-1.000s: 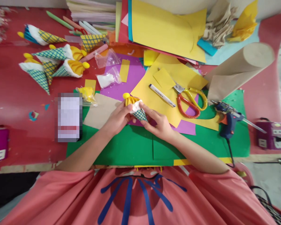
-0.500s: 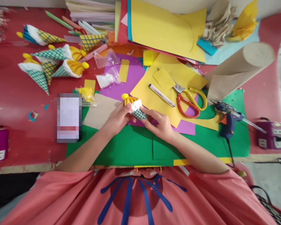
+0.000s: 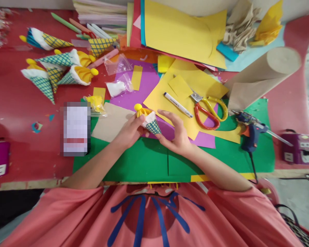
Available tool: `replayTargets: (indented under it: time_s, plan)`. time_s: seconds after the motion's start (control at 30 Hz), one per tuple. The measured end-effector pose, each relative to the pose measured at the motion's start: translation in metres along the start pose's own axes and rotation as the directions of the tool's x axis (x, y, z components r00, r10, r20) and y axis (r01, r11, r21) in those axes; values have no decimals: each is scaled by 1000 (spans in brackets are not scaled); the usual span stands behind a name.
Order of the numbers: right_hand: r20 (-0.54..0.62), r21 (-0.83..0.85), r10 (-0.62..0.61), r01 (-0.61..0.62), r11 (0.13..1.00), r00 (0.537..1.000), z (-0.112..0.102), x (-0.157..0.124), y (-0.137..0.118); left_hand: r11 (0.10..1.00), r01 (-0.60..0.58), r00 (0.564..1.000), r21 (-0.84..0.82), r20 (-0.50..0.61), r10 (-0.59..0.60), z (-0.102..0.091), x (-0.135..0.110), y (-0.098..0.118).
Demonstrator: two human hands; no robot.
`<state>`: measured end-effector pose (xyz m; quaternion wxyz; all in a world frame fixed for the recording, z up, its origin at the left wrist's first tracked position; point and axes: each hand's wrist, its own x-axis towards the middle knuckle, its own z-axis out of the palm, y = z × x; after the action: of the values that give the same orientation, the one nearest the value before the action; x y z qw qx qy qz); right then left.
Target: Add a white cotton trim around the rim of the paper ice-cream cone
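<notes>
My left hand point(image 3: 130, 132) is closed around a small paper ice-cream cone point(image 3: 148, 121) with a blue lattice print, a white rim, yellow folds and a yellow ball on top. My right hand point(image 3: 175, 132) is beside the cone's tip, thumb touching it, fingers stretched out and spread above it. Both hands hover over a green sheet point(image 3: 149, 161) and a purple sheet point(image 3: 136, 92) at the middle of the red table point(image 3: 20, 113).
Several finished paper cones point(image 3: 58, 70) lie at the back left. A white marker point(image 3: 177, 104), yellow-and-red scissors point(image 3: 208, 109) and a blue glue gun point(image 3: 249, 128) lie to the right. A brown paper roll point(image 3: 262, 75) and stacked coloured sheets point(image 3: 180, 31) fill the back.
My right hand's fingers have lifted off the cone and spread open, leaving only the thumb near its tip. My left hand has tilted the cone slightly upward.
</notes>
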<state>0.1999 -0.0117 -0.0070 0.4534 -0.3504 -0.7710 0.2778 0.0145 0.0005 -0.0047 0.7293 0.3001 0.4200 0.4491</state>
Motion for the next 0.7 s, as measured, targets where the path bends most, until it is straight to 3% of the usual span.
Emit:
replayTargets:
  time_s: [0.13,0.47,0.7]
  plan:
    - [29,10,-56,55,998,998,1,1,-1,1000,12,999,17,45,-13,-1,0,-2]
    - [20,-22,79,-79,997,997,1,-1,-7,1000,6,1000,-12,-11,-6,5,1,3]
    - [-21,-8,64,-64,998,998,2,-1,-8,1000,10,1000,-28,-17,-11,4,0,3]
